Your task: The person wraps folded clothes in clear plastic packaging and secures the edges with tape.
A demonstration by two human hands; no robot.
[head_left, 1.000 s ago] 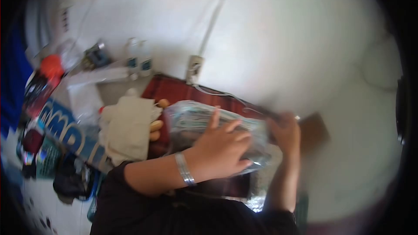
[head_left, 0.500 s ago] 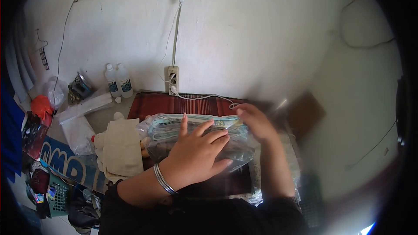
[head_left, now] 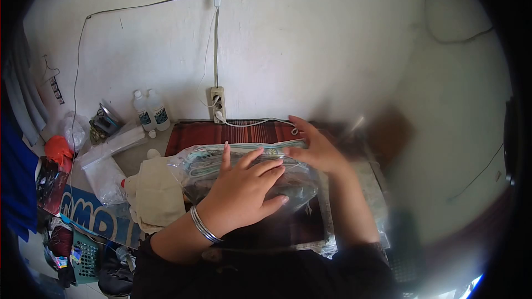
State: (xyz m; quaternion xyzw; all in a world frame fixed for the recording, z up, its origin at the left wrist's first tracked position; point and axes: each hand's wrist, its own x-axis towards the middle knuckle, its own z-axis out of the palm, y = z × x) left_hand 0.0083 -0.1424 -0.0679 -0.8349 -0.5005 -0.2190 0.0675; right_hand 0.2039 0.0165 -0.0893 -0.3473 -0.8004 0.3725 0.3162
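A clear plastic bag [head_left: 302, 188] with folded, light patterned fabric [head_left: 208, 165] inside lies in front of me. My left hand [head_left: 244, 192], silver bangles at the wrist, rests flat over the bag with its fingers spread. At the bag's upper right corner is my right hand [head_left: 318, 152], thumb and fingers apart; the thumb is close to the bag's top edge, and whether it touches I cannot tell. Under the bag is a dark red striped cloth [head_left: 233, 133]. Beige folded fabric [head_left: 160, 191] lies just left of the bag.
Two white bottles [head_left: 151, 112] stand by the wall, left of a power strip [head_left: 218, 104] with a white cable. Clear plastic packets [head_left: 105, 180] and an orange bag [head_left: 58, 149] lie at the left. A green basket [head_left: 86, 263] sits lower left.
My right hand's fingers have opened away from the bag's upper edge, the forefinger now pointing up and left. My left hand stays spread on the bag. The view has shifted slightly.
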